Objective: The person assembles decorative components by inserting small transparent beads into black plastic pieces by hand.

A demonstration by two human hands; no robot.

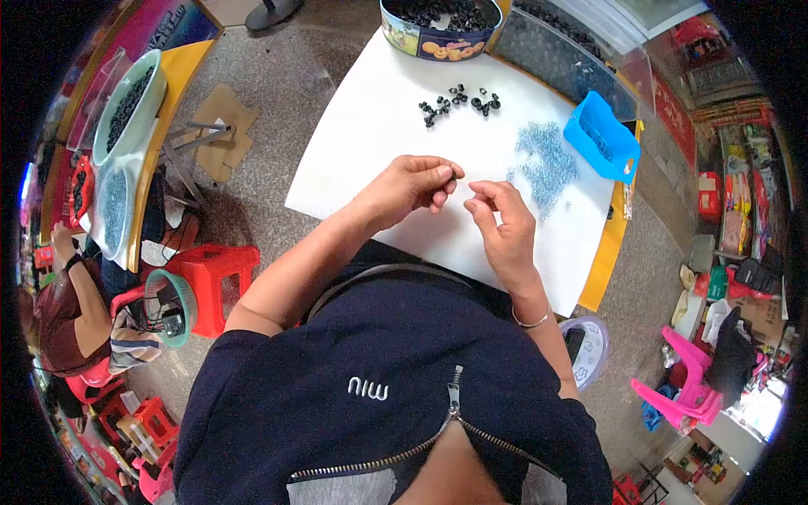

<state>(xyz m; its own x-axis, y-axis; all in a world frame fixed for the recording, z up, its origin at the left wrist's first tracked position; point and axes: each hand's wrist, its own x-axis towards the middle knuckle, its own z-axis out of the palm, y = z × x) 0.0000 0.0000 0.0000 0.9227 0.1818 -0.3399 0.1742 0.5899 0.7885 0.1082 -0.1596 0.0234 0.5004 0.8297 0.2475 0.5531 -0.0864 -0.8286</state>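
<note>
My left hand (408,187) is closed, its thumb and fingertips pinching a small dark piece (455,176) above the white tabletop sheet (337,160). Just to its right, a narrow gap apart, my right hand (509,223) has thumb and forefinger drawn together; whatever they hold, if anything, is too small to make out. Beyond both hands lie several small black parts (435,109) in loose clusters. A spread of tiny clear bluish pieces (547,164) covers the sheet to the right of my right hand.
A round printed tin (442,46) of black parts stands at the far edge, beside a clear bin (555,63). At the right is a blue plastic tray (602,139). Leftward, another person's arm (84,286) rests near a table with a pale green basin (126,109) and a red stool (219,286).
</note>
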